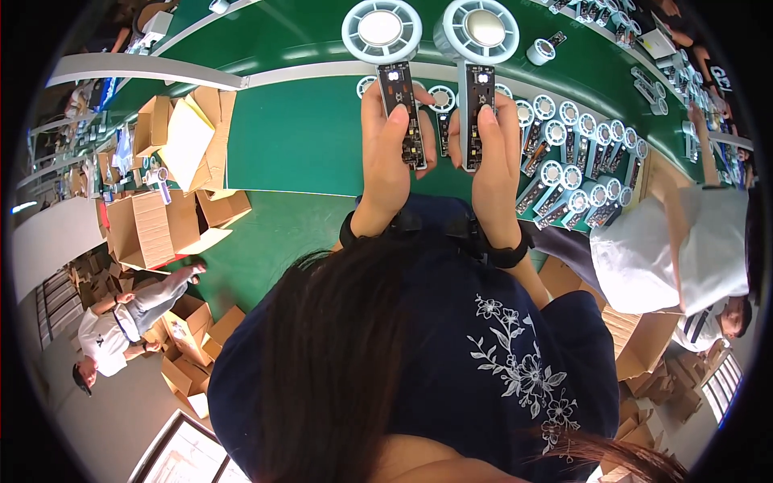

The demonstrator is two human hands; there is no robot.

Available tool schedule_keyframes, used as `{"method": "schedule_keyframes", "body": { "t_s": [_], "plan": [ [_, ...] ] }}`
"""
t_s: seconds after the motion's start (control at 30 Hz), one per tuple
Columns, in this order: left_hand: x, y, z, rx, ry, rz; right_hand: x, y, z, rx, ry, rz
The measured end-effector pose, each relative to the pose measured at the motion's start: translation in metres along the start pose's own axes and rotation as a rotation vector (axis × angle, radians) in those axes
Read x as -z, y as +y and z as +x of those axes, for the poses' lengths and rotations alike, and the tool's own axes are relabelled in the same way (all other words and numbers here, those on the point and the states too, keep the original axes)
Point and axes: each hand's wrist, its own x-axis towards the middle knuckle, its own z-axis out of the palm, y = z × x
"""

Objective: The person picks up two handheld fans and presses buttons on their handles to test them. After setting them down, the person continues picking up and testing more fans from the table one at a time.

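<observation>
Navy top (439, 330) on me, short right sleeve (573, 326) at four o'clock. White embroidery (531, 372) between four and five o'clock — flowers, leaves, thin curling stems. Dark band on each wrist: left wristband (348, 230) toward nine o'clock, right wristband (509, 256) at three — both plain, wide. My long hair (330, 354) covers the top's seven-o'clock part.
</observation>
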Motion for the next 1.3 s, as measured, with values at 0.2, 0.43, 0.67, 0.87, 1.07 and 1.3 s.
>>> {"method": "schedule_keyframes", "body": {
  "t_s": [0.2,0.43,0.67,0.87,1.07,1.3],
  "plan": [
    [-0.001,-0.001,-0.002,0.006,0.048,0.122,0.002,0.002,0.003,0.027,-0.016,0.0],
    [-0.004,0.003,-0.001,0.011,0.05,0.064,0.002,0.004,0.003,0.001,-0.096,0.068],
    [-0.008,0.007,-0.001,0.023,0.113,0.167,-0.002,0.001,0.004,-0.036,-0.058,0.047],
    [-0.003,0.004,-0.001,0.037,0.086,0.129,0.002,0.001,0.006,-0.012,-0.002,0.057],
    [-0.001,0.0,-0.001,0.088,0.093,0.051,0.011,0.003,0.007,-0.023,0.011,0.028],
    [0.001,-0.004,-0.001,0.139,0.048,0.064,0.023,0.01,0.002,0.011,0.071,0.039]
  ]
}}
